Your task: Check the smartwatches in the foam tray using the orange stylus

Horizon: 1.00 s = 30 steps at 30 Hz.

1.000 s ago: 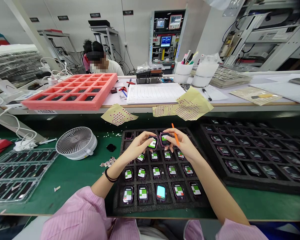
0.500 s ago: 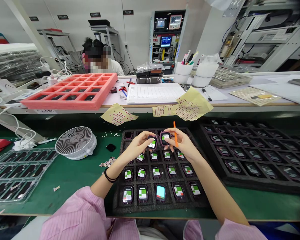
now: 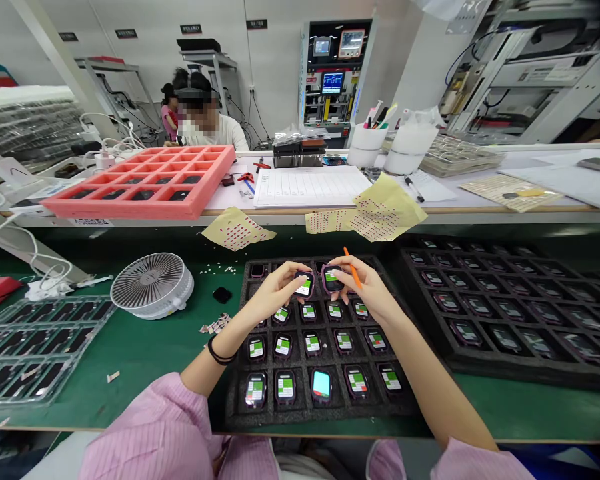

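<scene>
Left hand (image 3: 276, 292): nearly closed, pinching a smartwatch (image 3: 304, 285) by its case over the black foam tray (image 3: 300, 417).
Right hand (image 3: 369, 291): closed on a purple-cased watch (image 3: 333, 279), with an orange stick (image 3: 353, 269) alongside.
Handling: light, stiff, slippery glass; hold by the case edges.

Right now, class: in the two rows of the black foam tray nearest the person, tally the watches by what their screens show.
Green-label watches: 9
Blue-screen watch: 1
Total: 10
</scene>
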Tool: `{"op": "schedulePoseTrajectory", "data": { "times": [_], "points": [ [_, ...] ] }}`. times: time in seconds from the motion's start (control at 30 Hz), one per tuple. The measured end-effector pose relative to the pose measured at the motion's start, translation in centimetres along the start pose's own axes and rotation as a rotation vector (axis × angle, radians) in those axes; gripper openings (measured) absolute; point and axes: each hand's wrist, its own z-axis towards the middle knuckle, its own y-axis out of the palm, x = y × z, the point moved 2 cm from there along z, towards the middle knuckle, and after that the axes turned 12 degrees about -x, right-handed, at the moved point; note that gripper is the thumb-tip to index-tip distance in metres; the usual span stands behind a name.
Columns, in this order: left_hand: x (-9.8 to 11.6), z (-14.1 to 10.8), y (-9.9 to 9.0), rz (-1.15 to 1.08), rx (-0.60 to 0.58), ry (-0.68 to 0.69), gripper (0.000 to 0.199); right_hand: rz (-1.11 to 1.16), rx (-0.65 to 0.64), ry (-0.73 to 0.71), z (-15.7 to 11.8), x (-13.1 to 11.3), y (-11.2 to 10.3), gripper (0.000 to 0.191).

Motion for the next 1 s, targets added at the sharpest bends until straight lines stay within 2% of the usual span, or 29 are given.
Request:
{"op": "schedulePoseTrajectory", "data": {
  "times": [0.13,0.43,0.67,1.0],
  "points": [
    [-0.02,0.02,-0.01,-0.003,0.003,-0.002,0.033,-0.003,-0.029,-0.004,-0.05,-0.05,0.13,0.037],
    [-0.02,0.04,0.01,-0.009,-0.002,0.003,0.034,0.000,0.024,0.024,0.02,-0.20,0.15,0.027],
    [0.02,-0.02,-0.05,0.006,-0.001,-0.008,0.033,-0.007,-0.020,-0.006,0.01,0.14,0.04,0.033],
    [-0.01,0.00,-0.10,0.003,-0.003,-0.004,0.033,0.008,0.038,0.028,-0.10,-0.76,0.28,0.025]
  ]
}}
